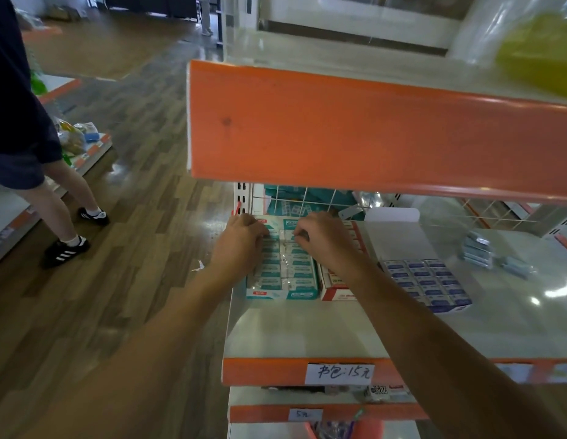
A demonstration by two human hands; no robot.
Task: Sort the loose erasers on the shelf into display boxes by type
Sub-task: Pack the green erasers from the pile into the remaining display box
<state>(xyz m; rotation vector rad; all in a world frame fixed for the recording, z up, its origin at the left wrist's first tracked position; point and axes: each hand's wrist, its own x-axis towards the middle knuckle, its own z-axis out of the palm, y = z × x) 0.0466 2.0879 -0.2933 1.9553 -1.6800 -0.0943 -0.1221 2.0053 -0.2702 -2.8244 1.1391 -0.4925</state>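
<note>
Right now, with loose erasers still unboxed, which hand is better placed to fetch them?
Right, likely: the right hand is nearer the loose erasers; the left hand would have to cross it.

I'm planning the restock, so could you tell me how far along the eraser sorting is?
Done: the teal box and blue box look full. In hand: the left hand and right hand work at the teal box's far end. Left: loose erasers lie stacked on the shelf, at right.
</note>
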